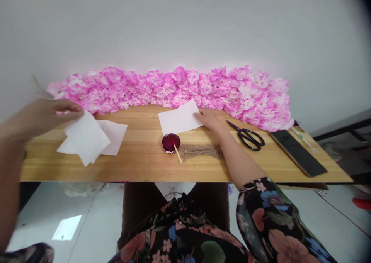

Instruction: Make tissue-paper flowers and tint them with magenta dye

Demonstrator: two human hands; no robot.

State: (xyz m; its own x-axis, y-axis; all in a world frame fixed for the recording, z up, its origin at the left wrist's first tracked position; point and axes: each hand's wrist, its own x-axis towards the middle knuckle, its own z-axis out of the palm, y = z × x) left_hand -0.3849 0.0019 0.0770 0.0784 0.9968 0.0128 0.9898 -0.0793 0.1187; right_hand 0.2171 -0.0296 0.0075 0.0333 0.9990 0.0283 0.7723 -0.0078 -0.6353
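Note:
At the left, my left hand [59, 114] is a little blurred, its thumb and fingers pinched at the upper corner of white paper sheets [88, 139]. A pale paper sheet [114, 135] lies on the table partly behind them. My right hand [207, 118] grips the right edge of another white paper sheet [179, 118] in the middle. Just below that sheet stands a small round dish of dark red liquid [171, 143], with a thin wooden stick [177, 153] leaning out of it. A bundle of brown twine or thin stems [199, 151] lies beside the dish, partly under my right forearm.
Pink-and-white ruffled paper flowers [174, 85] form a long bank along the table's back, against the wall. Black-handled scissors [247, 135], a dark phone [298, 153] and a thin brush-like stick [303, 137] lie right on the wooden table [145, 166].

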